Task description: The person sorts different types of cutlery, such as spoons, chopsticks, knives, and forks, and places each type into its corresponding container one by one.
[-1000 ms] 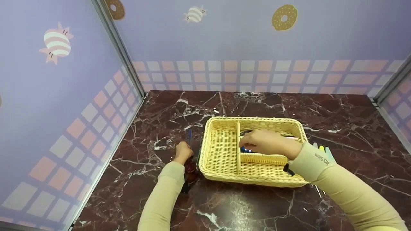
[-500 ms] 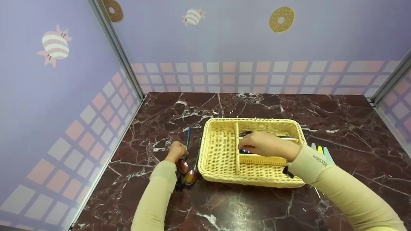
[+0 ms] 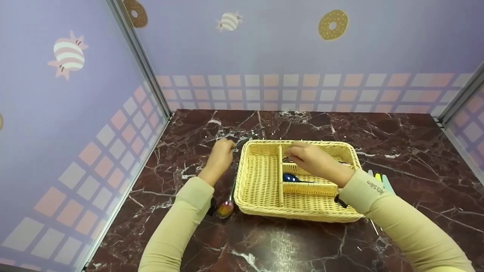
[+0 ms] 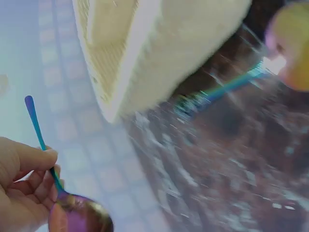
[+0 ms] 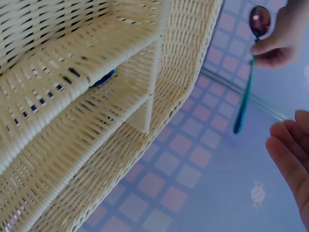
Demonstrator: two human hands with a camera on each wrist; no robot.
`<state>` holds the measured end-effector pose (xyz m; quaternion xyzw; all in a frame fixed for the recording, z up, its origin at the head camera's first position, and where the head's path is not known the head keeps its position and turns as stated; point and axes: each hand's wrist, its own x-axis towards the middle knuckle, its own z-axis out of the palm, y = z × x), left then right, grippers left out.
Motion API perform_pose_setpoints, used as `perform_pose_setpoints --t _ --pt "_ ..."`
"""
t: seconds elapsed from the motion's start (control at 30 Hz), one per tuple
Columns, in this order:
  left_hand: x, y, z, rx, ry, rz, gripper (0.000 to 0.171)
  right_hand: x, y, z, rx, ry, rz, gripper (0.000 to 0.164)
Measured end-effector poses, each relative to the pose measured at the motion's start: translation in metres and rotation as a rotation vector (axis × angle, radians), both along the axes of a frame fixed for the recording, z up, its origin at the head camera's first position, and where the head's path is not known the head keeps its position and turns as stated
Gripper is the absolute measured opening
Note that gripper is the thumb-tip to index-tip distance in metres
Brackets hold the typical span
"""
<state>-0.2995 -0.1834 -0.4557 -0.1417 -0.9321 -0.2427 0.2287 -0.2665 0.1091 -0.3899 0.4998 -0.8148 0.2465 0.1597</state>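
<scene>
My left hand (image 3: 221, 156) is raised beside the basket's left side. It pinches a spoon (image 4: 36, 121) by its blue-green handle, between thumb and fingers; the bowl is purple and gold. Over the back right part of the yellow wicker basket (image 3: 261, 211) is my right hand (image 3: 312, 158), fingers loosely bent and nothing between them in the right wrist view. A blue spoon (image 3: 290, 177) lies in the basket's middle right compartment. Another spoon (image 3: 225, 209), its bowl pink and gold, rests on the table along the basket's left side.
Dividers (image 3: 281, 189) split the basket into a wide left section and narrower right ones. Pale and yellow tips (image 3: 379, 177) of some objects show behind my right sleeve. Patterned panels (image 3: 264, 45) enclose the marble table (image 3: 196, 128) at the back and sides.
My left hand has picked up one spoon from the table left of the basket and moved up and away from me. My right hand has lifted slightly backward, uncovering the blue spoon.
</scene>
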Motion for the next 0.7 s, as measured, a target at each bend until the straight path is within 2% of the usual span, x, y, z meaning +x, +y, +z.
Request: perform_pose_setpoints --t 0.03,0.07,0.13,0.2,0.27,0.33,0.43,0.5,0.6,0.7 --pt "0.014 0.013 0.019 -0.024 0.024 -0.031 0.013 -0.001 0.001 -0.001 -0.014 0.034 -0.025 0.015" --pt "0.023 0.023 0.030 -0.055 0.080 -0.053 0.012 -0.002 0.002 -0.001 -0.025 0.066 -0.046 0.016" --pt "0.035 0.040 0.044 -0.138 0.147 -0.089 0.012 -0.004 0.003 -0.002 -0.046 0.122 -0.081 0.018" --pt "0.042 0.053 0.052 -0.232 0.181 -0.107 0.014 -0.005 0.004 -0.003 -0.060 0.187 -0.114 0.020" --pt "0.044 0.063 0.055 -0.328 0.239 -0.123 0.016 -0.006 0.005 -0.004 -0.067 0.242 -0.139 0.021" --pt "0.045 0.072 0.055 -0.418 0.327 -0.128 0.016 -0.007 0.006 -0.005 -0.066 0.286 -0.165 0.021" --pt "0.045 0.082 0.055 -0.549 0.473 -0.102 0.012 -0.009 0.008 -0.007 -0.040 0.317 -0.208 0.019" --pt "0.046 0.087 0.054 -0.622 0.545 -0.075 0.010 -0.010 0.010 -0.009 -0.015 0.314 -0.237 0.018" --pt "0.048 0.092 0.052 -0.706 0.607 -0.039 0.010 -0.011 0.013 -0.013 0.015 0.287 -0.274 0.014" --pt "0.049 0.095 0.051 -0.749 0.634 -0.024 0.011 -0.011 0.016 -0.017 0.037 0.267 -0.294 0.008"
